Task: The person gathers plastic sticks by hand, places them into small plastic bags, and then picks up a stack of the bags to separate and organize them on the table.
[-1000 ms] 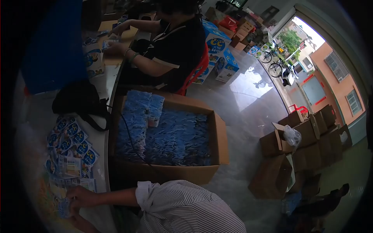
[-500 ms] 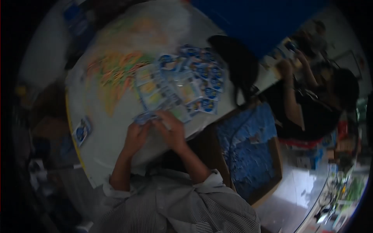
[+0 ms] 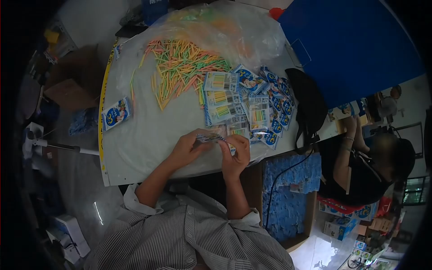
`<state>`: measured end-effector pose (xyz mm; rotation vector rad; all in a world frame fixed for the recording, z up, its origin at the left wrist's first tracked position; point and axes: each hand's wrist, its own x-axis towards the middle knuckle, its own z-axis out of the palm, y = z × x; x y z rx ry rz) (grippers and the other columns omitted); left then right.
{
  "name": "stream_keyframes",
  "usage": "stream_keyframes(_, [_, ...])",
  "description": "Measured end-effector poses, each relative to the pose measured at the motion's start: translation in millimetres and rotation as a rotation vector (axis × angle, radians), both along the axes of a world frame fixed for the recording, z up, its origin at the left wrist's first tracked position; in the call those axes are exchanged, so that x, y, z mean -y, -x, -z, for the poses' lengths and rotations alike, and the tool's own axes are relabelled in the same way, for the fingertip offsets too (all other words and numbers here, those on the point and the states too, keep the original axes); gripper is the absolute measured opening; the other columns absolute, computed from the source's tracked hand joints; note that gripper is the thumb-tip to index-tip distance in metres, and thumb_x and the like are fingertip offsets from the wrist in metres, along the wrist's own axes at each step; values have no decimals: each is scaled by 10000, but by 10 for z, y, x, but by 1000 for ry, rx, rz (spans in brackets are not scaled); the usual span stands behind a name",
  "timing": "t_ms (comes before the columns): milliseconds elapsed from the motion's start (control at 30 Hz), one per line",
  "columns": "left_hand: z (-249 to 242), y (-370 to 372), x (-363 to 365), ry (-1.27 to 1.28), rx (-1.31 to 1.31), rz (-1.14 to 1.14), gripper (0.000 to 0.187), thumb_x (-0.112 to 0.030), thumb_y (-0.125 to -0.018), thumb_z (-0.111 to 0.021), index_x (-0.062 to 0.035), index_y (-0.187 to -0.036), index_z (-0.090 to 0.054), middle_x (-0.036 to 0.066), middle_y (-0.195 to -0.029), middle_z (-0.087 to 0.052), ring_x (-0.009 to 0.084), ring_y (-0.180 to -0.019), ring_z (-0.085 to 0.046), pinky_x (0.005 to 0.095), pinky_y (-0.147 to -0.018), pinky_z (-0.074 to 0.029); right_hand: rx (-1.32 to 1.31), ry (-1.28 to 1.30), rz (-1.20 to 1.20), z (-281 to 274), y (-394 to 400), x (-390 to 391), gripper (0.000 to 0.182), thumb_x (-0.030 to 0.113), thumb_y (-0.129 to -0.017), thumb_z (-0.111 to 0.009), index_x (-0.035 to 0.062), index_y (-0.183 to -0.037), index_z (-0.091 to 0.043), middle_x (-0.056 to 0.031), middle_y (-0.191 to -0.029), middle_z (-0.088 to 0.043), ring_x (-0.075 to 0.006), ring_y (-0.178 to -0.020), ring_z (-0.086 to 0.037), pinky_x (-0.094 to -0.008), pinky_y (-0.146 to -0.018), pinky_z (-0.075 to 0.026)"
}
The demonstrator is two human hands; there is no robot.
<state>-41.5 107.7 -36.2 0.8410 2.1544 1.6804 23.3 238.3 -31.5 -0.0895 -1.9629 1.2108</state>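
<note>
A small printed plastic packet is pinched between my two hands over the near edge of the table. My left hand grips its left end, and my right hand has thumb and fingers closed at its right end. Just beyond my fingers lie clear-windowed packets with coloured sticks showing inside. Blue-and-white packets are heaped to their right. Loose sticks in yellow, green, orange and pink spread farther back on the table.
One packet lies apart near the table's left edge. Clear plastic sheeting covers the back. A black bag sits at right, above a cardboard box filled with blue packets. Another person works at far right.
The view has turned and sharpened, so the table and its packets appear shifted to the right. My hands stay together around the packet, with the right hand now more upright.
</note>
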Motion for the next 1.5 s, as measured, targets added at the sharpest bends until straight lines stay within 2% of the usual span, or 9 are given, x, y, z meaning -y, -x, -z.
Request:
stream_keyframes(200, [8,-9,-41,32,-21,-28,269,-83,-721,-638,-3,-962,-549,92,-818,-604,92,-709,-548,228,-647,-443,-4,-6,-91,-99,66,-130,86,9,-728,-604,-7,-810,-583,-64,-734,-550,-135,-646,-515,-214,-578,-411])
stream_keyframes(467, [-121,-86,62,-21,282,-107,257,-90,-731,-644,4,-951,-550,45,-866,-609,86,-739,-552,231,-665,-450,353,-57,426,-245,444,-1223,146,95,-756,-593,-5,-862,-600,-81,-781,-590,-108,-656,-541,-229,-577,-417])
stream_keyframes(800, [-276,-3,-78,-367,434,-9,292,-74,-705,-667,-33,-971,-554,59,-1120,-508,99,-927,-506,240,-804,-406,352,160,27,-261,221,-923,159,92,-750,-604,18,-872,-533,-53,-695,-523,-101,-625,-482,-236,-590,-405])
stream_keyframes(867, [-247,54,-97,-223,-166,-13,292,-54,-691,-675,-41,-962,-567,59,-1188,-446,104,-969,-489,241,-834,-390,316,154,-17,-247,147,-648,145,74,-759,-595,21,-873,-523,-40,-690,-512,-91,-616,-468,-220,-587,-400])
stream_keyframes(1000, [-317,69,-16,-316,-203,40,269,-51,-696,-669,-33,-948,-579,46,-1155,-467,102,-956,-490,239,-810,-404,286,270,-301,-232,166,-252,118,61,-770,-582,17,-867,-529,-34,-700,-525,-71,-618,-470,-202,-561,-401])
stream_keyframes(1067, [-281,30,142,-287,404,24,290,-50,-701,-664,-23,-974,-572,36,-1115,-491,98,-929,-495,233,-775,-420,392,199,-412,-341,261,-281,93,54,-775,-573,10,-851,-542,-37,-708,-539,-59,-628,-476,-204,-553,-405])
stream_keyframes(1133, [-213,54,293,-228,324,-14,313,-47,-707,-658,-17,-1001,-557,33,-1066,-516,91,-899,-500,230,-758,-425,275,78,-169,-341,583,-399,50,57,-788,-562,21,-820,-576,-6,-722,-542,-50,-599,-458,-180,-536,-375])
stream_keyframes(1300, [-403,-21,292,-564,374,-306,342,-39,-719,-645,-5,-1039,-529,22,-898,-575,75,-821,-516,219,-719,-430,250,-699,390,-289,1265,-652,122,152,-707,-644,40,-717,-595,-88,-728,-552,-215,-681,-521,-319,-562,-426])
stream_keyframes(1500, [-99,49,517,-192,339,-179,349,-43,-673,-687,-8,-989,-545,27,-948,-567,95,-840,-535,217,-736,-428,306,-528,123,-344,1415,-673,137,139,-716,-615,29,-778,-564,-135,-861,-548,-293,-859,-519,-346,-698,-433])
